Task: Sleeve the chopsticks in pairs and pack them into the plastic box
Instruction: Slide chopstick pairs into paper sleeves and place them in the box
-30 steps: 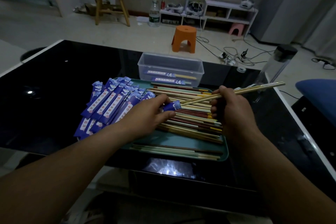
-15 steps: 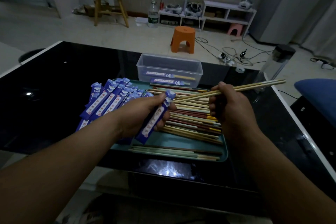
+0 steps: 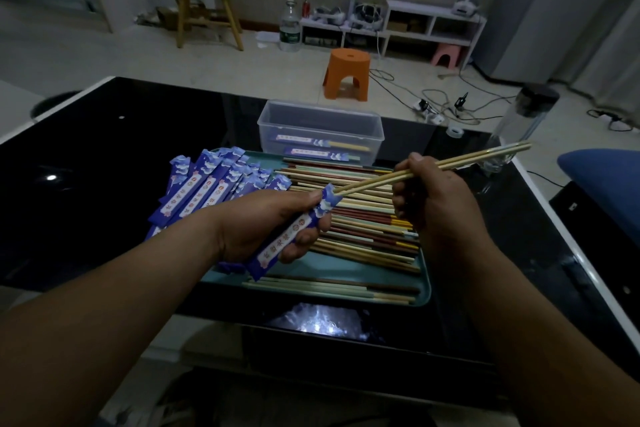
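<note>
Dim counter [image 3: 104, 156]: left hand [image 3: 263, 222] grips a flimsy paper sleeve [image 3: 294, 229] near its mouth, right hand [image 3: 429, 194] pinches stiff, light chopsticks [image 3: 460, 159] mid-shaft

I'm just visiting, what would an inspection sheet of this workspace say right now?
Surface: black glass table, teal tray on it.
Job's things: loose chopsticks on the tray, sleeves heaped at its left edge; two sleeved pairs in the box.
Clutter: bottle and tape roll at the table's far right.
Hands: left hand grips a sleeve; right hand grips a pair, tips at the sleeve's mouth.
Cables: floor cables tangled beyond the table.
Surroundings: orange stool, chair, shelf.
</note>
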Demonstrator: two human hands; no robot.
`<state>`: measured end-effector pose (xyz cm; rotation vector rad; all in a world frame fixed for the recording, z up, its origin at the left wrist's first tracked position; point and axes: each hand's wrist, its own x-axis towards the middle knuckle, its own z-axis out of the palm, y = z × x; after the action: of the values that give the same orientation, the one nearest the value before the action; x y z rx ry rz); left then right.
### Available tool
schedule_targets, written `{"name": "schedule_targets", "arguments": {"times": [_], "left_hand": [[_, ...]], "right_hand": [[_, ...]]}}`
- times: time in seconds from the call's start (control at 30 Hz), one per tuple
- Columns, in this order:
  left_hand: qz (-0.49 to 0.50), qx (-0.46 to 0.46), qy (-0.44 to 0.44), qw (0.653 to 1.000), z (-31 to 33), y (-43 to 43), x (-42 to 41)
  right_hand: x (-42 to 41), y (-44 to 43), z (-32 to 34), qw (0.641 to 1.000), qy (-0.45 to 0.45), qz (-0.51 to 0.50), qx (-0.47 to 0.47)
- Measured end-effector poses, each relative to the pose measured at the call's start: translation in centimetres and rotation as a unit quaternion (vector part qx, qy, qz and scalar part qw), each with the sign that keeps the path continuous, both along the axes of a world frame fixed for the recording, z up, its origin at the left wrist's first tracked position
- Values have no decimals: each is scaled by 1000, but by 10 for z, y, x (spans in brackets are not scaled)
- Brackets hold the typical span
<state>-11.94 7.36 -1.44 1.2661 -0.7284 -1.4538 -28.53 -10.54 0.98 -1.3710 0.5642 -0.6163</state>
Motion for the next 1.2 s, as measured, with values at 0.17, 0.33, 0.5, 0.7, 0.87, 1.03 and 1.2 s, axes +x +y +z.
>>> {"name": "schedule_targets", "arguments": {"times": [0.17, 0.33, 0.5, 0.7, 0.87, 1.03, 1.2], "left_hand": [[-11, 8, -8, 1000, 6, 2, -3], [-35, 0, -65, 997, 2, 1, -4], [-39, 4, -105, 994, -1, -1, -4], [-36, 28, -154, 987, -2, 4, 5], [-53, 55, -166, 983, -4, 4, 2], [-43, 51, -169, 983, -3, 3, 4], [-57, 72, -169, 981, -1, 3, 4]], "right_hand": [[2, -1, -3, 1000, 13, 25, -7], [9, 6, -13, 995, 53, 86, -4], [16, 25, -26, 984, 126, 126, -10], [3, -6, -5, 988, 69, -132, -45], [1, -6, -8, 985, 113, -90, -93], [8, 0, -20, 986, 129, -33, -95], [13, 14, -25, 981, 171, 38, -85]]}}
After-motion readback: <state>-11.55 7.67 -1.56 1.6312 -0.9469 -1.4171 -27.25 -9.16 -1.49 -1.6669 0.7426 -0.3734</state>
